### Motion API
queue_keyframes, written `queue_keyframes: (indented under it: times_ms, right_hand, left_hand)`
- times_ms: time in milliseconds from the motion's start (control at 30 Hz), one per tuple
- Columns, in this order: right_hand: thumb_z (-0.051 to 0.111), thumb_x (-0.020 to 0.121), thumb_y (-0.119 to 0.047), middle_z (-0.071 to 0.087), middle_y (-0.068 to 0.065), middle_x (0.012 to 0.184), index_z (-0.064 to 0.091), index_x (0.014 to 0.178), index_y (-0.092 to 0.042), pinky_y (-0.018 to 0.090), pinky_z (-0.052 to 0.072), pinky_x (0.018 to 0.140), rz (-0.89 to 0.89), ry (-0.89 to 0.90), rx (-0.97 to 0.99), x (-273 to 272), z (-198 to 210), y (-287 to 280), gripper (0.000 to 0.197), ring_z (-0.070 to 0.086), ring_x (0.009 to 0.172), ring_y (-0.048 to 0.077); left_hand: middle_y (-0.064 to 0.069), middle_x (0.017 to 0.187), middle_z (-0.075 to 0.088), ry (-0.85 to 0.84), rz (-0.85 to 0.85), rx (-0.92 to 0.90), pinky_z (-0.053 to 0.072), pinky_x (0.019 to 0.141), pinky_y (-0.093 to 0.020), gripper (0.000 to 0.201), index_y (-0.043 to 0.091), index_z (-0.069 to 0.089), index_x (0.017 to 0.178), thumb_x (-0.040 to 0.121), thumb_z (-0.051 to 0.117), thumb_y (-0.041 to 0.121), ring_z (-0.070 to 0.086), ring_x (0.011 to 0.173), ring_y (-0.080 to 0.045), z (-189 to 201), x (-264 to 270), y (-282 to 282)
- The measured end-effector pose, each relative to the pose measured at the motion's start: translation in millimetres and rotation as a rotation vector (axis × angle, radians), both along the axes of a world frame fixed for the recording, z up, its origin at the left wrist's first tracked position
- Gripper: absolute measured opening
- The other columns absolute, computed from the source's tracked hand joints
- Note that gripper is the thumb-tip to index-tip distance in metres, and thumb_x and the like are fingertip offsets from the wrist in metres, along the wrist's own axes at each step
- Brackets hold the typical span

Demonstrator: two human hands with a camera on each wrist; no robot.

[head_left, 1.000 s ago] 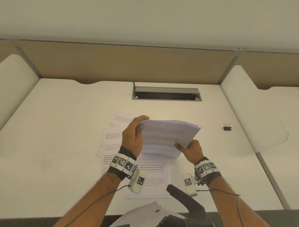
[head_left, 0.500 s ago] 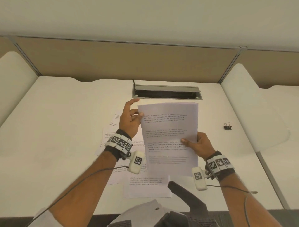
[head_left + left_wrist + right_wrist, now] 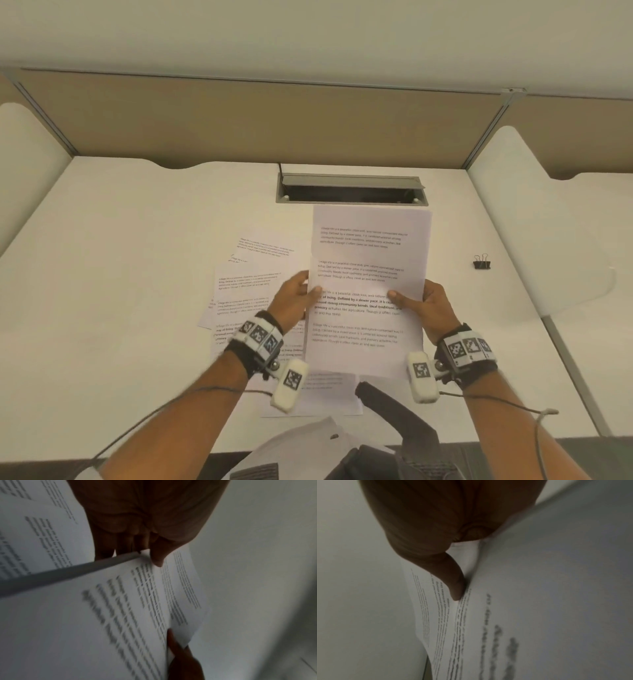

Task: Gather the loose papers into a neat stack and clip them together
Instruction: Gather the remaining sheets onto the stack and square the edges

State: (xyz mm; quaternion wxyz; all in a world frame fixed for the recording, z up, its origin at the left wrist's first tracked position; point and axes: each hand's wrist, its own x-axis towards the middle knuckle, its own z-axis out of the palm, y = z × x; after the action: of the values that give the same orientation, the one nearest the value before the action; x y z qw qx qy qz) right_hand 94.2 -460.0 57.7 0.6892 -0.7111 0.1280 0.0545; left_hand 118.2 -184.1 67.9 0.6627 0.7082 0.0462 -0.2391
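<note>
Papers [image 3: 368,291] make up a partial stack held upright above the bench [image 3: 137,274], printed side toward the person — likely so the edges can be squared. The left hand [image 3: 294,301] pinches the stack's left edge, thumb on the front and fingers [image 3: 106,545] behind. The right hand [image 3: 428,308] pinches the right edge the same way, its thumb pressed on the front sheet. The sheets are not yet even: the back one stands higher than the front ones. More sheets [image 3: 246,291] lie fanned on the bench below and to the left, so gathering seems unfinished. A black binder clip [image 3: 482,263] waits well apart on the right, untouched. The print is small; one bold line reads roughly "Defined by a slower pace", another "strong community bonds, local traditions" — no brand or label shows.
</note>
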Motion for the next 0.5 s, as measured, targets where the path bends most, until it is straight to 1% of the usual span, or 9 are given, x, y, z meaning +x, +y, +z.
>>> queue_keyframes:
  times_ms: [33,100,167,233,300,367,433,467,500]
  right_hand:
    - [0.077,0.08,-0.004,0.075,0.018,0.105,0.07,0.106,0.002,0.054,0.058,0.084,-0.004,-0.001,-0.005,0,-1,0,0.028,0.07,0.096,0.044]
    - [0.076,0.081,-0.005,0.075,0.017,0.108,0.069,0.111,0.0,0.056,0.057,0.086,0.002,0.01,0.009,-2,-3,2,0.031,0.071,0.098,0.041]
    - [0.074,0.082,-0.003,0.073,0.016,0.113,0.067,0.116,-0.001,0.056,0.057,0.087,0.013,0.027,0.058,-3,-3,4,0.035,0.071,0.1,0.038]
    - [0.072,0.083,0.0,0.072,0.016,0.116,0.064,0.121,-0.001,0.055,0.057,0.087,0.034,0.036,0.096,-3,-3,6,0.038,0.07,0.103,0.038]
    - [0.071,0.084,0.001,0.071,0.017,0.119,0.062,0.123,-0.001,0.056,0.056,0.088,0.053,0.044,0.121,-2,-4,8,0.04,0.069,0.106,0.038]
    - [0.071,0.084,0.002,0.07,0.018,0.119,0.062,0.123,0.0,0.056,0.055,0.09,0.059,0.052,0.121,-1,-7,8,0.04,0.068,0.107,0.039]
    - [0.073,0.082,0.001,0.071,0.019,0.118,0.063,0.121,0.001,0.059,0.054,0.09,0.055,0.064,0.095,0,-10,5,0.04,0.068,0.106,0.04]
    - [0.075,0.081,0.0,0.071,0.019,0.117,0.064,0.12,0.001,0.061,0.054,0.09,0.048,0.069,0.084,0,-12,3,0.04,0.069,0.105,0.041]
    - [0.078,0.079,-0.003,0.072,0.019,0.116,0.065,0.118,0.001,0.062,0.053,0.09,0.034,0.073,0.076,-1,-13,2,0.042,0.069,0.104,0.041]
  left_hand:
    - [-0.003,0.118,0.071,-0.025,-0.001,0.009,0.057,0.093,-0.051,0.025,0.03,0.058,0.118,0.1,0.055,0.013,0.069,0.106,-0.025,-6,-6,-1]
    - [-0.002,0.12,0.07,-0.088,0.034,0.048,0.056,0.095,-0.048,0.032,0.036,0.057,0.112,0.099,0.053,0.006,0.067,0.11,-0.023,-15,-12,-4]
    - [0.0,0.12,0.068,-0.147,0.068,0.088,0.057,0.095,-0.045,0.032,0.032,0.055,0.115,0.099,0.053,0.005,0.066,0.112,-0.022,-18,-12,-6]
    - [-0.001,0.121,0.067,-0.162,0.084,0.106,0.057,0.095,-0.045,0.031,0.029,0.054,0.119,0.099,0.053,0.005,0.065,0.112,-0.023,-22,-10,-6]
    - [-0.003,0.123,0.068,-0.157,0.089,0.117,0.056,0.096,-0.047,0.031,0.028,0.055,0.121,0.098,0.054,0.006,0.065,0.112,-0.024,-23,-6,-4]
    - [-0.003,0.122,0.069,-0.137,0.084,0.137,0.056,0.095,-0.049,0.03,0.029,0.057,0.119,0.097,0.057,0.008,0.066,0.111,-0.024,-27,-2,-2]
    - [-0.003,0.119,0.07,-0.107,0.068,0.157,0.056,0.094,-0.048,0.027,0.029,0.057,0.116,0.096,0.06,0.011,0.066,0.109,-0.024,-32,-1,-1]
    - [-0.003,0.116,0.07,-0.086,0.065,0.167,0.058,0.091,-0.046,0.026,0.028,0.057,0.115,0.095,0.063,0.014,0.067,0.108,-0.024,-34,-1,0]
    - [-0.005,0.114,0.071,-0.058,0.07,0.171,0.06,0.084,-0.044,0.026,0.027,0.057,0.115,0.093,0.066,0.018,0.068,0.105,-0.024,-36,-1,0]
